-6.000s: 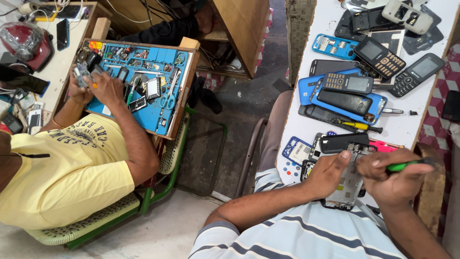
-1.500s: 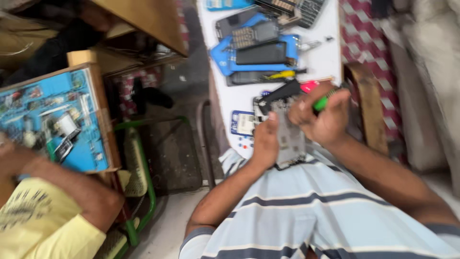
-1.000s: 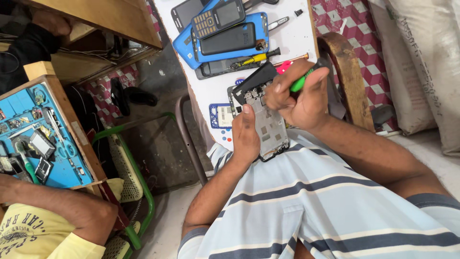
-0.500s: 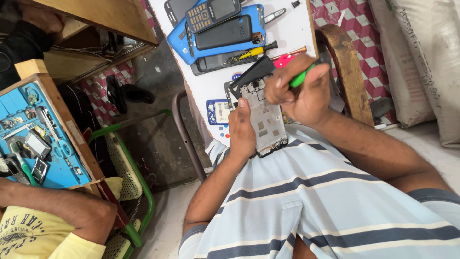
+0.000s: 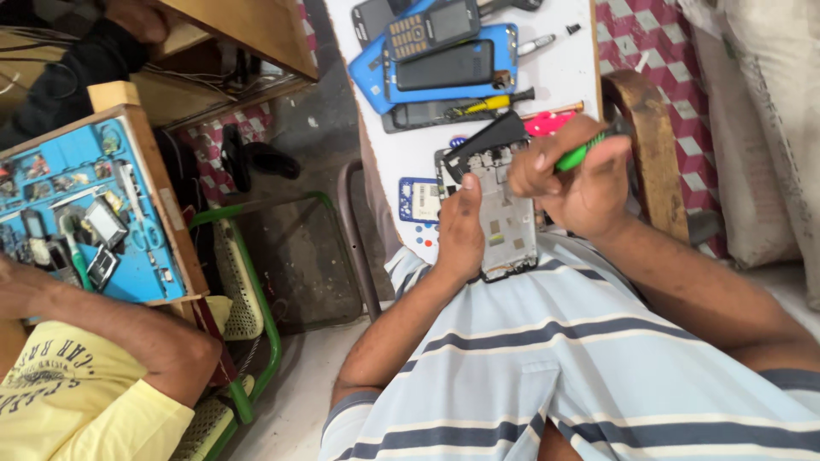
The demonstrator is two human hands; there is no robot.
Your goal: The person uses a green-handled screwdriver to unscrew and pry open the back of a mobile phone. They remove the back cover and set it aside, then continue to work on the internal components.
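Left hand: the left hand [image 5: 461, 224] wraps the left edge of the opened phone [image 5: 504, 209], its grip clamped on the frame, thumb up along the side.
Right hand: the right hand [image 5: 574, 183] has its grip closed around a green-handled screwdriver [image 5: 581, 155], fist bent over the phone's far right corner.
Opened phone: back off, pale inner board showing, tilted up at the near edge of the white desk [image 5: 559, 77], its near end over the person's striped shirt.
Just beyond it: a black flat part [image 5: 489, 137] and a pink piece [image 5: 551, 124] touch its far end.
Desk, far side: a blue phone cover [image 5: 376, 81] carries a keypad phone [image 5: 431, 24] and a dark slab phone [image 5: 444, 64]; a yellow-handled screwdriver [image 5: 478, 105] lies along the next dark phone.
Desk, left edge: a small blue card [image 5: 420, 201] sits just beside the left hand.
Across the room, left: another person in a yellow shirt [image 5: 77, 393] leans an arm by a blue tray [image 5: 137, 265] crowded with small parts.
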